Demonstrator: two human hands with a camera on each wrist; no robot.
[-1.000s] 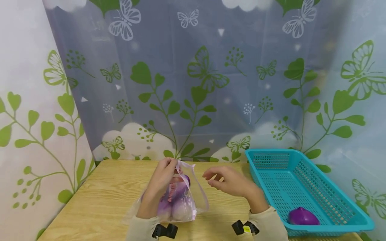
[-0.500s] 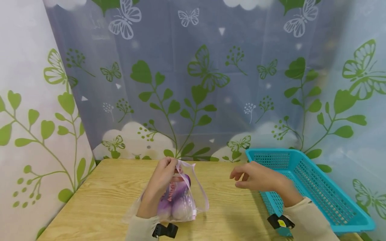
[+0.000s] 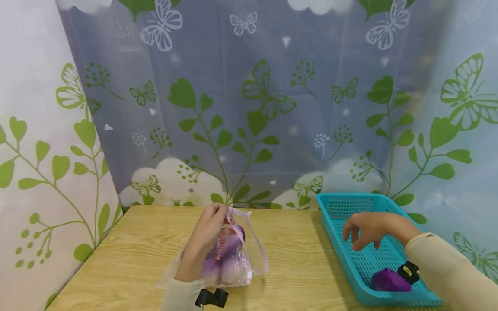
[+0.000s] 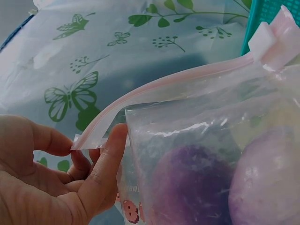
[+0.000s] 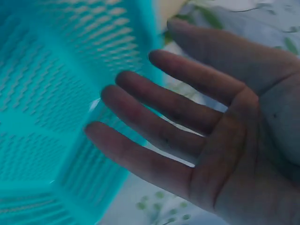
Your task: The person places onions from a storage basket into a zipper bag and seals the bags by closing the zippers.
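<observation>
My left hand (image 3: pixel 208 226) pinches the top edge of a clear zip bag (image 3: pixel 243 263) by its pink strip. In the left wrist view the bag's mouth gapes, and a pink slider (image 4: pixel 263 40) sits at the far end of the strip. Several rounded purple-and-white things (image 4: pixel 260 173) show through the film, beside red lettering. My right hand (image 3: pixel 367 229) hangs over the turquoise basket (image 3: pixel 342 255), its fingers bent down and nothing in them. In the right wrist view its fingers are spread apart. A glossy purple, onion-shaped thing (image 3: pixel 390 280) lies at the basket's near end.
The wooden table (image 3: pixel 148 242) runs under both the bag and the basket. Behind it hangs a cloth backdrop (image 3: pixel 218 129) with leaves and butterflies. The basket's raised rim borders the table's right side.
My right hand has moved right, from beside the bag to over the basket. The left hand keeps its pinch on the bag in the same place.
</observation>
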